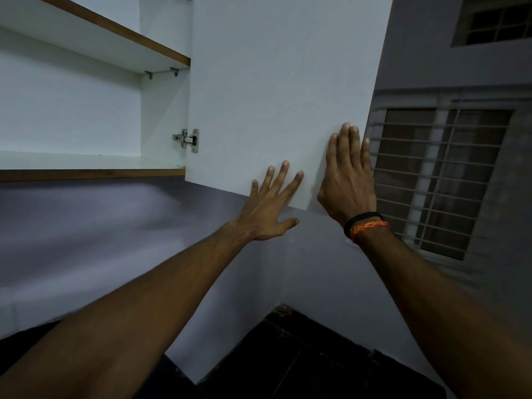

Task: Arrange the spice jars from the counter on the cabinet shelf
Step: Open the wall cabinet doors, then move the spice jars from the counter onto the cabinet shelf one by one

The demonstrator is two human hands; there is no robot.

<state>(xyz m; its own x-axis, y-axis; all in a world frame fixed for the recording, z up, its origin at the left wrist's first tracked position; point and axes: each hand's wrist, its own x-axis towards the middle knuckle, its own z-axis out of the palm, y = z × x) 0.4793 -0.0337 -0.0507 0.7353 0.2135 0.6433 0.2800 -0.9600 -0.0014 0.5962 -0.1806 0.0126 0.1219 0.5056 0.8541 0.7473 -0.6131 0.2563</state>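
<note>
Left of our fingers, the shelf (pixel 86 161) is sitting bare; both hands, left (pixel 270 208) and right (pixel 348 180), are pressing the door (pixel 273 82), fingers spread flat, jars seemingly still waiting.

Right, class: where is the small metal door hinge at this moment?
In the head view, the small metal door hinge sits left of centre, joining the white cabinet door to the cabinet wall, just above the bare lower shelf.

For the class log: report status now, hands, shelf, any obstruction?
Left hand and right hand both flat on open cabinet door, holding nothing. Shelf bare, no jars in view. Nothing blocking.
</note>
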